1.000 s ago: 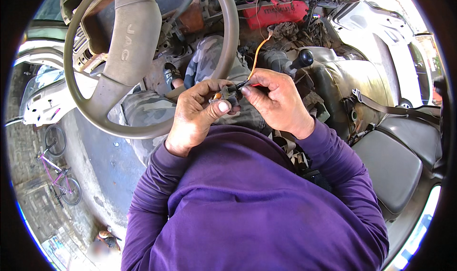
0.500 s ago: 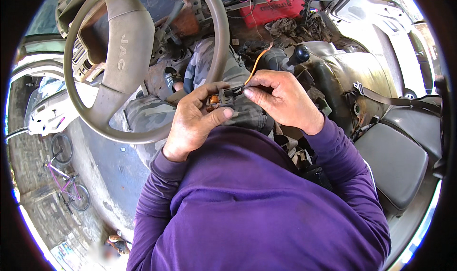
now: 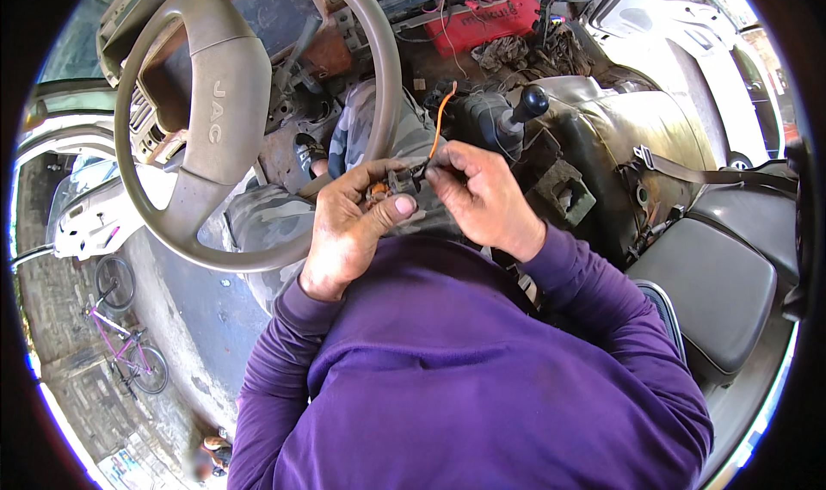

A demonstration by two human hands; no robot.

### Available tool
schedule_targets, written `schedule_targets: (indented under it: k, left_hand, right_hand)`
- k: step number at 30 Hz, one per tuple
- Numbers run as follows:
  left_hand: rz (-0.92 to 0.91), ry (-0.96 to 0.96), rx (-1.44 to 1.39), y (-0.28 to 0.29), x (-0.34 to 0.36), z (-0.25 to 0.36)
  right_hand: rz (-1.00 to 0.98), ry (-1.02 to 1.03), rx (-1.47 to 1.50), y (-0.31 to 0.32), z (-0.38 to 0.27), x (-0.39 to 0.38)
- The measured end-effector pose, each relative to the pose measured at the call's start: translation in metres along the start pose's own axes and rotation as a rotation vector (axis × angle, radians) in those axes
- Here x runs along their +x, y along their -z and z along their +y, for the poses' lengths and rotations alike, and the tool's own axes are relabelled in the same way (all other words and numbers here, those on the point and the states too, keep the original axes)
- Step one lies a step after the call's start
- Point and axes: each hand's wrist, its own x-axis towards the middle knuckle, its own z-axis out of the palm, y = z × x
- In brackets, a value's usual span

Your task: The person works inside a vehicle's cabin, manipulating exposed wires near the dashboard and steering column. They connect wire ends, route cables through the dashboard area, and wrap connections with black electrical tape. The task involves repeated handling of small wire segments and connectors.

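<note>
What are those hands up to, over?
Left hand holding small component. Right hand at lower end of orange wire. Steering wheel close beside left hand.

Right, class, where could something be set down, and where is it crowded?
Looks bare: the smooth grey padded seat, beside the purple right sleeve; the worn tan cushion, between the round black gear knob and brown seat belt. Crowded: between left hand and right hand, around the small dark part and orange wire.

We log a grimy brown cab floor (image 3: 420,60) at upper centre, a red box (image 3: 482,29) lying on it, dark crumpled material (image 3: 551,58) beside that, a worn seat (image 3: 637,118) at right, a buckled belt (image 3: 688,172) lying across it.
</note>
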Motion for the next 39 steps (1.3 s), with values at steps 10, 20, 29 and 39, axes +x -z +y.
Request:
schedule_targets:
  k: [10,20,29,39]
  left_hand:
    - [-0.032,-0.035,-0.271,0.017,-0.003,0.012]
    - [-0.228,-0.062,-0.561,0.022,0.006,0.006]
    - [-0.36,-0.171,-0.719,0.023,0.024,-0.01]
    - [-0.278,-0.183,-0.616,0.013,0.034,-0.008]
  right_hand:
    - [-0.365,-0.237,-0.011,0.076,-0.016,0.03]
    - [-0.306,-0.114,0.715,0.068,-0.025,0.039]
    - [-0.355,0.164,0.034,0.03,-0.04,0.031]
    - [-0.01,0.155,-0.121,0.008,-0.046,0.028]
